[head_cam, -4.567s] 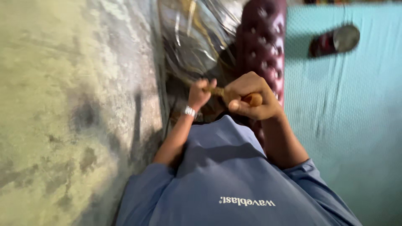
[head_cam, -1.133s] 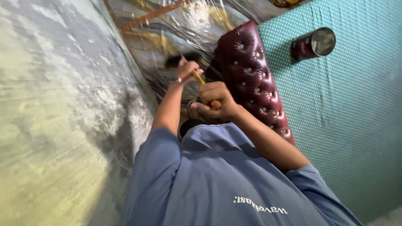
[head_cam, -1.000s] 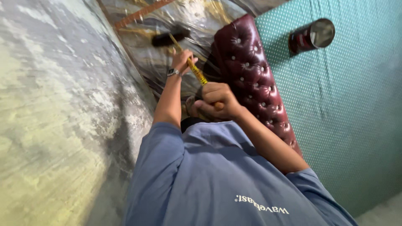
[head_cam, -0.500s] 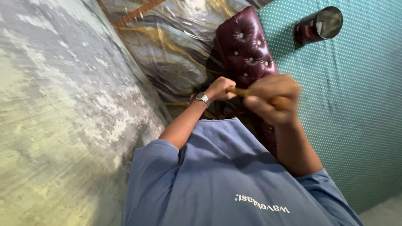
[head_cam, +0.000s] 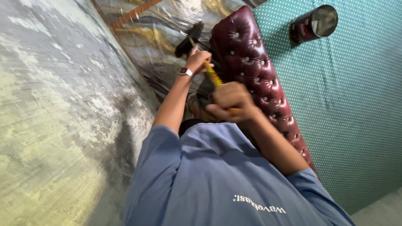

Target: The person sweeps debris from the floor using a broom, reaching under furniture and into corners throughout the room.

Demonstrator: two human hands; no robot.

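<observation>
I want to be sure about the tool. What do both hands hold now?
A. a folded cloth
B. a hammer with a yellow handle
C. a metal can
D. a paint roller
B: the left hand and right hand grip a yellow-handled hammer, its dark head raised.
</observation>
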